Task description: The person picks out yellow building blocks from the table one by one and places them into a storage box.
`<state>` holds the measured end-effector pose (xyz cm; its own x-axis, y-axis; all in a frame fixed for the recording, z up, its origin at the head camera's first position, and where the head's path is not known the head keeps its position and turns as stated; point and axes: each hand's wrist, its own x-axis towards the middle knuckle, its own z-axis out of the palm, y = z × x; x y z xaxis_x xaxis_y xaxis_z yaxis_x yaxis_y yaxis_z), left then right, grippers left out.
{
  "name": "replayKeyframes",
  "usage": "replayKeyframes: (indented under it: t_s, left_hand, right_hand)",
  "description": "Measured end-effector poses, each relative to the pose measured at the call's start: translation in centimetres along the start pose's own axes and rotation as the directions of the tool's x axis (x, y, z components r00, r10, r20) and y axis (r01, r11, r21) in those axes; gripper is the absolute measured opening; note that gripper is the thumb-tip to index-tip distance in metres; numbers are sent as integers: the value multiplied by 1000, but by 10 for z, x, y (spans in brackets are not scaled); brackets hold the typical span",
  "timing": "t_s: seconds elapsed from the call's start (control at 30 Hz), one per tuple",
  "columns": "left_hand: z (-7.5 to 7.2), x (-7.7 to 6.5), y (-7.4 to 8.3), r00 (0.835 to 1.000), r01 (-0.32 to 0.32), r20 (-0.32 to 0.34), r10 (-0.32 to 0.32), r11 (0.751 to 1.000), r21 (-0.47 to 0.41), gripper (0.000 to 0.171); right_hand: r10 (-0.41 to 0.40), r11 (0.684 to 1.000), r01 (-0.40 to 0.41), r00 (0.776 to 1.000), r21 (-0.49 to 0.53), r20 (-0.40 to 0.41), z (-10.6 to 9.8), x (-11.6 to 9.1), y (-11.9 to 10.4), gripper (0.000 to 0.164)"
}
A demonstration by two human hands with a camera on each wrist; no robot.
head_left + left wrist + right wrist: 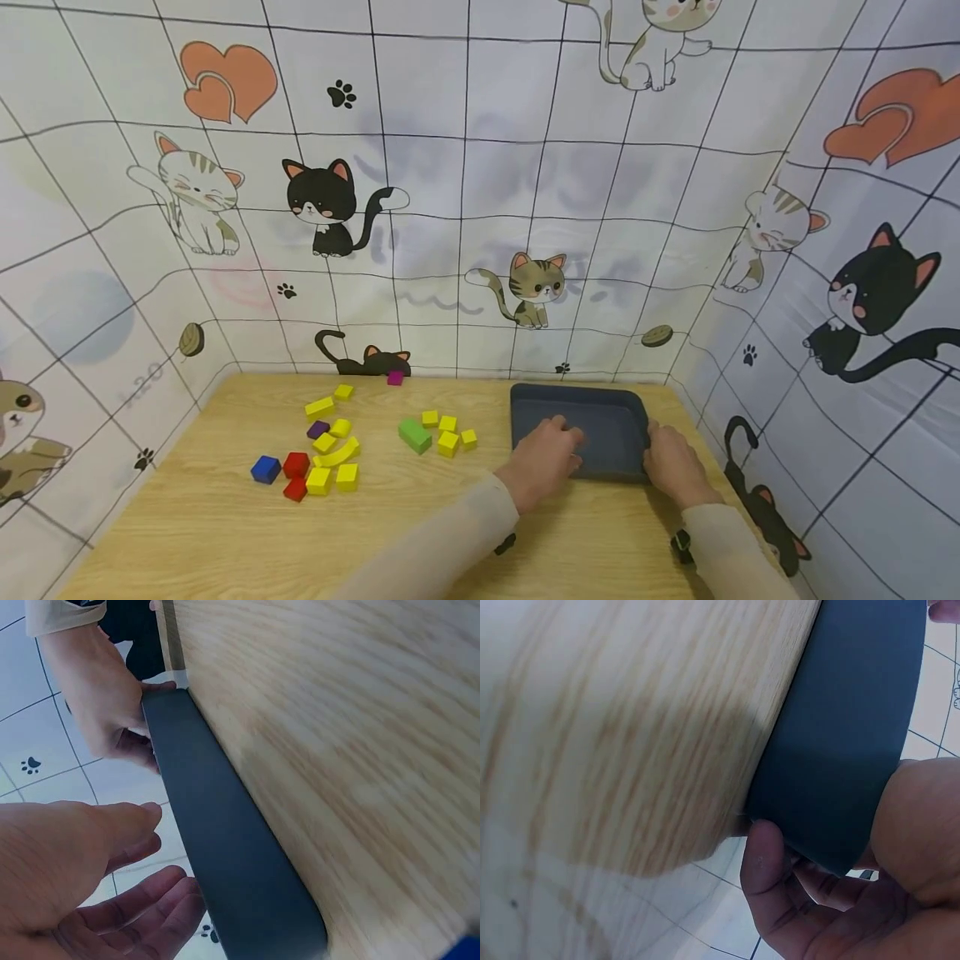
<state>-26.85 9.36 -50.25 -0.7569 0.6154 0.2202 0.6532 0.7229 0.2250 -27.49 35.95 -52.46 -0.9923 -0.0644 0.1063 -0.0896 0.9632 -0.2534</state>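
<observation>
Reading tabletop (pixel 225 533) as a dial, 12 at the wall side. At 9 o'clock, blue cube (pixel 266 469), with two red blocks (pixel 296 465) just beside at its 3 and 4. Purple block (pixel 318 429) at 1 o'clock from the reds. Yellow blocks (pixel 320 407) scattered between 9 and 11, curved yellow piece (pixel 337 452) among them. Magenta block (pixel 395 377) at 11, by the wall edge. Then green block (pixel 415 436) near dial centre, four small yellow cubes (pixel 447 443) clustered at its 3. Next, left hand (pixel 545 454) over the 8 o'clock part of the tray, released, fingers loosely bent; can't tell if touching. Dark grey tray (pixel 611 429) lying flat at 2 on the tabletop. Last, right hand (pixel 675 461) grasping tray's 4 o'clock corner.
</observation>
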Motion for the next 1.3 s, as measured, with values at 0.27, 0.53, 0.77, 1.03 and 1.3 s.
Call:
replayKeyframes:
  t_s: [0.27,0.53,0.77,1.03,1.3]
  left_hand:
    - [-10,-14,-25,997,-13,-75,10,999,-30,30]
    - [-25,-32,-55,993,33,-112,-43,995,-90,33]
    - [-39,-55,-91,983,112,-130,-130,984,-137,32]
    - [-44,-85,-134,969,170,-154,-192,974,-149,36]
    - [-49,-111,-156,962,235,-119,-246,967,-98,43]
  right_hand:
    - [-13,1000,13,1000,-12,-16,-1,2,-4,51]
    - [2,1000,-2,1000,-15,-8,-1,2,1,52]
    - [-3,1000,2,1000,-21,-20,-1,1,2,49]
    - [-10,1000,10,1000,-22,-21,-1,3,-1,48]
    - [-8,1000,8,1000,-28,-21,3,2,-1,47]
